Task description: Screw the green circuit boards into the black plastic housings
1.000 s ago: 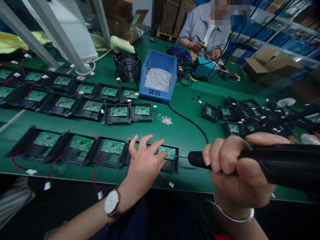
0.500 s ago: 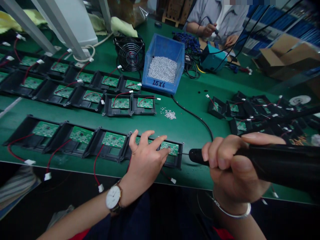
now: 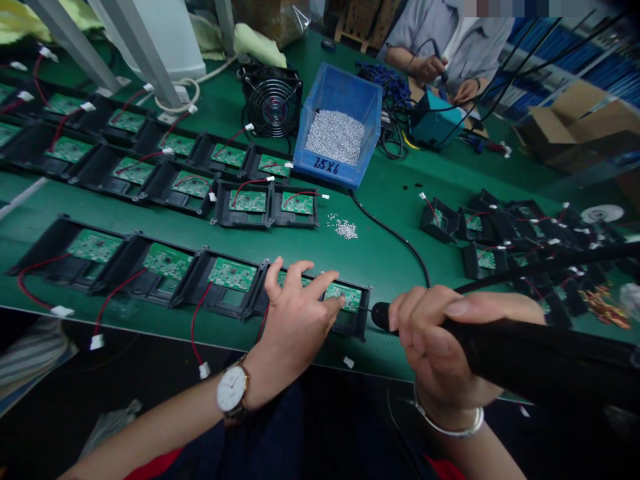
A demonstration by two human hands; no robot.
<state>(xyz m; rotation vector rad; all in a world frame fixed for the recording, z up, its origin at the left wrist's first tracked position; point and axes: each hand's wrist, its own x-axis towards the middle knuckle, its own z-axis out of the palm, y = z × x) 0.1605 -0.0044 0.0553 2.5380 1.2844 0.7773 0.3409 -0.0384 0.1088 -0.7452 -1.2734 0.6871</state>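
Note:
My left hand [image 3: 295, 313] lies with fingers spread on a black housing [image 3: 357, 325] holding a green circuit board [image 3: 345, 297], at the right end of the near row of housings [image 3: 150, 270]. A watch is on that wrist. My right hand [image 3: 440, 353] is wrapped around a black electric screwdriver [image 3: 540, 363]. Its bit points left at the right edge of the same board.
A blue bin of small screws [image 3: 335, 130] stands at the back, with a loose pile of screws [image 3: 346, 229] in front of it. More rows of housings [image 3: 150, 167] fill the left, a heap of housings [image 3: 515, 233] the right. A fan [image 3: 273, 100] and another person [image 3: 445, 47] working are beyond.
The view has shifted a little, so the table sits lower and more to the right. The screwdriver bit has come closer to the board's edge. My left hand stays on the housing.

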